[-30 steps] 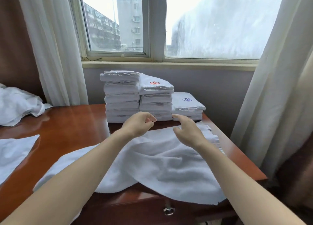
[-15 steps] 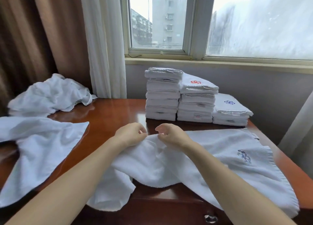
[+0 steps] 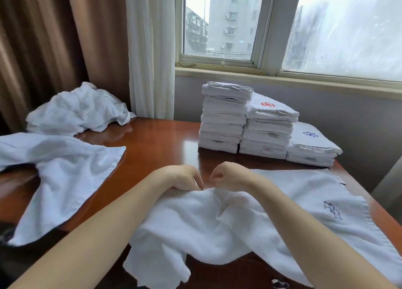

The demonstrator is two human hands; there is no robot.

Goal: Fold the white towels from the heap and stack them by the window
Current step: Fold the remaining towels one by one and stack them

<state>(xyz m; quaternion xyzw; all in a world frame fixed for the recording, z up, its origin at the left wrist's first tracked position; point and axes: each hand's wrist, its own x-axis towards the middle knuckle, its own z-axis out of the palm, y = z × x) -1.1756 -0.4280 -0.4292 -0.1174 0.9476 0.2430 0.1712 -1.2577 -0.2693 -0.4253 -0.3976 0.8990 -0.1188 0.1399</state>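
A white towel (image 3: 217, 227) with a blue embroidered mark lies rumpled across the front of the wooden table (image 3: 156, 141). My left hand (image 3: 182, 177) and my right hand (image 3: 230, 175) sit close together at its far edge, both pinching the cloth. Under the window stand three stacks of folded towels (image 3: 224, 117), tallest on the left and lowest on the right. The heap of unfolded towels (image 3: 76, 110) lies at the back left.
Another white towel (image 3: 63, 171) is spread loosely over the left side of the table. A white curtain (image 3: 150, 49) and a brown curtain (image 3: 43, 45) hang at the back left. The window sill (image 3: 282, 77) runs behind the stacks.
The view has swung left, bringing the heap into sight. My hands have drawn together and closed on the towel's far edge, bunching the cloth between them.
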